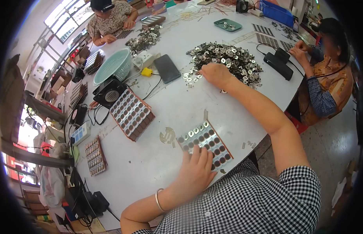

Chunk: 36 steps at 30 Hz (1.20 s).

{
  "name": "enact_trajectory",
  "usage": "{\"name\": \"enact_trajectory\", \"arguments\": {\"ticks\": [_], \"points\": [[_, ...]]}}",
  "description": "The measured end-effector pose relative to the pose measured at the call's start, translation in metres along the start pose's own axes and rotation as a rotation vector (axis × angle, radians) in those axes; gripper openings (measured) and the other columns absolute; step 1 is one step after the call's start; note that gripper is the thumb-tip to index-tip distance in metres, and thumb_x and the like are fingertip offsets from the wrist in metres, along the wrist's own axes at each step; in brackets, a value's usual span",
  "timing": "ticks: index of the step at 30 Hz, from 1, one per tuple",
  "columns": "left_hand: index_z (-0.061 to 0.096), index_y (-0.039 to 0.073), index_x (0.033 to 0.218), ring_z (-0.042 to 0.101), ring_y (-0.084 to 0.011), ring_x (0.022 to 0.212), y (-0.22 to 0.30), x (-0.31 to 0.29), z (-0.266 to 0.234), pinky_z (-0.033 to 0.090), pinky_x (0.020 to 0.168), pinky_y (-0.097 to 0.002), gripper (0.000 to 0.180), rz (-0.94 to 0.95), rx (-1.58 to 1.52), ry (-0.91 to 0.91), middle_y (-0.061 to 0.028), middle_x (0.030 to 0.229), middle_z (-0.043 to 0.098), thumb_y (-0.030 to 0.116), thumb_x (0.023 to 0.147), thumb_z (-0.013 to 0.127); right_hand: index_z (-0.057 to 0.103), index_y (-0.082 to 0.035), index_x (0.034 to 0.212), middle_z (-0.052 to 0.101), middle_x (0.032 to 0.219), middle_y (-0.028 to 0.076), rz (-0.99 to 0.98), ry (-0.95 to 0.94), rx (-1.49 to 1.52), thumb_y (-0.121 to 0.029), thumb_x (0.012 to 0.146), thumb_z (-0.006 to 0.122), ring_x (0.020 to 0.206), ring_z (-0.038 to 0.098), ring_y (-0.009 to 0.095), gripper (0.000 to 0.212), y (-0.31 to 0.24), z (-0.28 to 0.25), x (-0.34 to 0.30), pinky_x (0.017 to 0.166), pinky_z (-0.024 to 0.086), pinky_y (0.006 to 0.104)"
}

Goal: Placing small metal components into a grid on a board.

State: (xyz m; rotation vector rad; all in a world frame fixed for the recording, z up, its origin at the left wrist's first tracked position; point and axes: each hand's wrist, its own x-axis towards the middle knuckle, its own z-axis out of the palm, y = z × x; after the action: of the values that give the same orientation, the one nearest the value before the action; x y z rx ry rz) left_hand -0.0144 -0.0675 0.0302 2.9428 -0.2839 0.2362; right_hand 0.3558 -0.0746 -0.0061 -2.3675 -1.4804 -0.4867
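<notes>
My left hand (195,169) lies with fingers stretched out on the near left part of a flat tray (224,150) holding rows of dark round pieces. Along the tray's far row sit several small silvery metal pieces (196,131). My right hand (217,75) reaches forward to the near left edge of a big heap of small metal pieces (242,64). Its thumb and fingers are pinched together; what they hold, if anything, is too small to make out. A few loose pieces (190,78) lie just left of those fingertips.
Left of my tray stand a stack of filled trays (131,113), a small fan (111,95) and a pale green basket (115,67). A dark phone (167,68) lies beyond. Two people work across the table (158,105), one far left, one right, beside a black device (278,65).
</notes>
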Motion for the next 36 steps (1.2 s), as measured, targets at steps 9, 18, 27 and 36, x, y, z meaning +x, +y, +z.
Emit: {"name": "enact_trajectory", "arguments": {"ticks": [9,18,27,36], "points": [[0.062,-0.003,0.124,0.055,-0.0387,0.122,0.0,-0.007,-0.003,0.045,0.096,-0.0492,0.057,0.042,-0.047,0.04,-0.018,0.125,0.061,0.024,0.076,0.078,0.075,-0.01,0.094,0.072,0.083,0.011,-0.098,-0.093,0.679,-0.037,0.094,0.071,0.077,0.068,0.029,0.027,-0.068,-0.048,0.0,0.071,0.054,0.0385],[0.062,0.0,0.124,0.055,-0.036,0.123,0.003,-0.004,-0.002,0.045,0.095,-0.0475,0.058,0.012,-0.072,0.04,-0.016,0.126,0.061,0.023,0.074,0.08,0.075,-0.003,0.089,0.067,0.071,0.0,0.207,-0.104,1.077,-0.034,0.101,0.067,0.066,0.056,0.005,0.035,-0.064,-0.045,-0.002,0.063,0.047,0.0259],[0.06,0.004,0.13,0.052,-0.0353,0.126,-0.004,-0.015,-0.022,0.043,0.098,-0.0482,0.065,0.035,-0.227,-0.107,-0.0162,0.131,0.058,0.029,0.074,0.083,0.075,-0.008,0.092,0.071,0.079,0.014,-0.081,0.031,0.539,-0.025,0.09,0.072,0.077,0.069,0.033,0.017,-0.028,-0.042,-0.045,0.071,0.055,0.0431],[0.057,0.003,0.138,0.041,-0.0447,0.141,-0.003,-0.015,-0.011,0.031,0.113,-0.0645,0.079,-0.043,-0.247,-0.113,-0.0216,0.145,0.05,0.04,0.074,0.085,0.073,-0.003,0.1,0.069,0.084,0.013,-0.091,-0.179,0.626,-0.022,0.093,0.073,0.073,0.066,0.027,0.02,-0.067,-0.07,-0.092,0.067,0.052,0.0372]]}}
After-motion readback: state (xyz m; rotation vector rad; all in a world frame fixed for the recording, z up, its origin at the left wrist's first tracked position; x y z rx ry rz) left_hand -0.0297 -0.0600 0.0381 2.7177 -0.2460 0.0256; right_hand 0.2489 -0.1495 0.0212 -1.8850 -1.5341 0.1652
